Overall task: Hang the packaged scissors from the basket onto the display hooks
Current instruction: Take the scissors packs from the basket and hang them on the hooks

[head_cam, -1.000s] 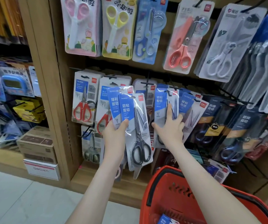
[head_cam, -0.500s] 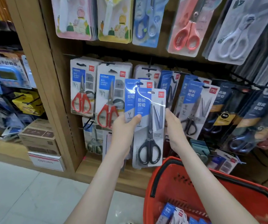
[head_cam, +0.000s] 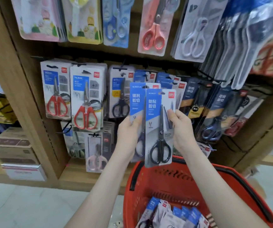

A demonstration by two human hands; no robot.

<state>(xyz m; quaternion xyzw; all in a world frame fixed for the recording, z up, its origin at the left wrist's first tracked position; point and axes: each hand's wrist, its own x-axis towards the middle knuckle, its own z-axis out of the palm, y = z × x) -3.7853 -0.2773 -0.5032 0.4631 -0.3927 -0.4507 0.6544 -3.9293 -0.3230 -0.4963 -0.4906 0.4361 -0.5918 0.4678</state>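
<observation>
Both arms raised by the basket [head_cam: 231,176].
Left hand [head_cam: 129,134] grips the rear pack [head_cam: 136,99]; right hand [head_cam: 182,130] pinches the front pack [head_cam: 159,129].

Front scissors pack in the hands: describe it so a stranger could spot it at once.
Above the red basket, before the wooden rack, two overlapping blue-topped packs are held up. The front pack is the lower one at the right hand; its black-handled scissors show fully, while the rear pack at the left hand is half covered.
</observation>
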